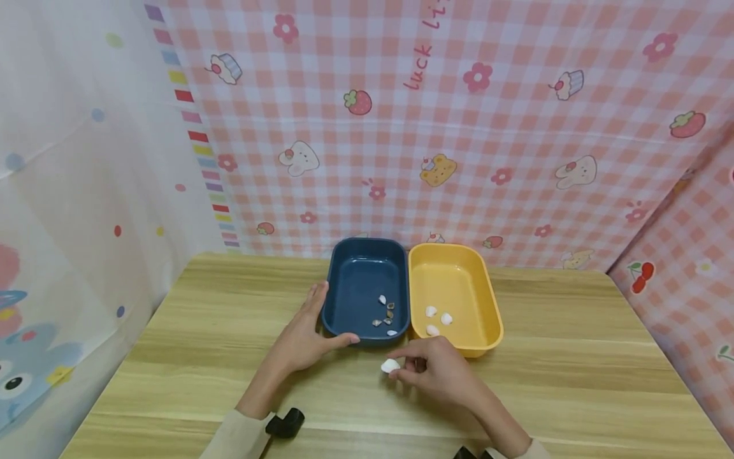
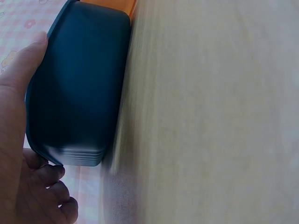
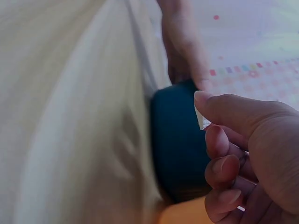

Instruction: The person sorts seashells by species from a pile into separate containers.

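My right hand (image 1: 444,370) pinches a white seashell (image 1: 390,366) between thumb and fingers, over the table in front of the two trays. In the right wrist view only a pale edge of this shell (image 3: 202,119) shows beside the thumb. My left hand (image 1: 301,341) rests against the near left corner of a dark blue tray (image 1: 352,280), thumb along the front rim, fingers along the left side. Several small shells, some brownish and some pale, lie in its near right part. Beside it, a yellow tray (image 1: 455,280) holds three white shells (image 1: 446,318) near its front.
The trays stand side by side at the back of a wood-grain table (image 1: 562,357). Behind them hangs a pink checked cloth (image 1: 395,146). Patterned white cloth (image 1: 115,191) closes off the left side, and pink cloth (image 1: 688,255) the right.
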A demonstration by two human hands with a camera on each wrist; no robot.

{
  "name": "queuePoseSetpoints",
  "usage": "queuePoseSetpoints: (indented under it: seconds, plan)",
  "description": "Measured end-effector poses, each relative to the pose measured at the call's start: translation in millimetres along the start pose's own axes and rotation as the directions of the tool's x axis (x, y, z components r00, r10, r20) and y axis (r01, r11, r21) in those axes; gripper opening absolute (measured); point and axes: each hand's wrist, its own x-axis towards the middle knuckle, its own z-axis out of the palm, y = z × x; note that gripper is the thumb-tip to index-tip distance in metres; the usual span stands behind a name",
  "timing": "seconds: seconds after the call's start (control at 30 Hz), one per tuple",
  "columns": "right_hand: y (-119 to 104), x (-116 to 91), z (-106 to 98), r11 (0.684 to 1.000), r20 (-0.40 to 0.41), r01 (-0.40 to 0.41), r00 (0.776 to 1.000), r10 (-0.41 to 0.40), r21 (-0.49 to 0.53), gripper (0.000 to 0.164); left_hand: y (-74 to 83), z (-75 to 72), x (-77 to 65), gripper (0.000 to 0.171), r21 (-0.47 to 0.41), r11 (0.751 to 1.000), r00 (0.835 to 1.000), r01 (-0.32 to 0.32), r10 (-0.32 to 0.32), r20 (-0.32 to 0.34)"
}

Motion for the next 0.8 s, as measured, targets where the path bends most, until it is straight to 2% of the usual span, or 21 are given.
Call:
queuePoseSetpoints:
  seconds: [0.33,0.8]
  plan:
    - [9,-3,-29,0.997,-0.141,-0.012,0.99,0.001,-0.077,0.016,-2.5,0.8,0.8,0.129,-0.007,1.0,1.0,-0.01,0.01,-0.008]
    - [29,-13,-64,0.99,-0.273,-0.083,0.961,0.048,-0.116,0.018,-0.4,-0.1,0.8,0.128,-0.006,1.0,0.999,0.027,-0.026,0.019]
